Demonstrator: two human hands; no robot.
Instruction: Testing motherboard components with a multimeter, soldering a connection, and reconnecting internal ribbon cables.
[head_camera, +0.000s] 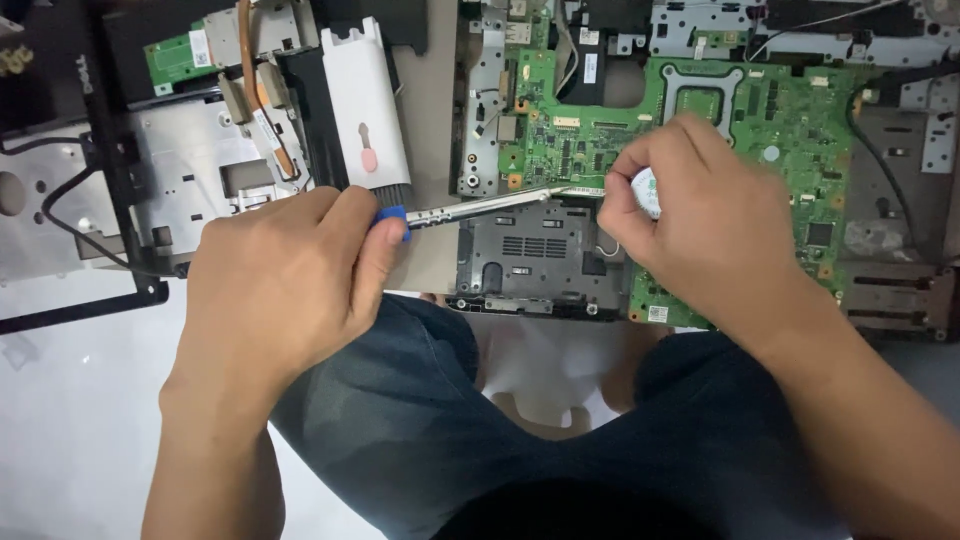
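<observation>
White rectangular label (590, 68) on green board; small white sticker (657, 313) at board's lower edge.

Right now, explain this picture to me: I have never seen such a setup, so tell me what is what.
This is one view, from a camera worn on a person's head, looking down at their own two bare hands and their knees in dark jeans. They sit before an opened laptop. Its green motherboard lies exposed in the dark chassis. The left hand grips the blue handle of a screwdriver, whose silver shaft runs across to the board. The right hand pinches a small white round part by the shaft's tip; what it is, I cannot tell. To the left lie a grey metal panel, a white brush tool and a small green card.
</observation>
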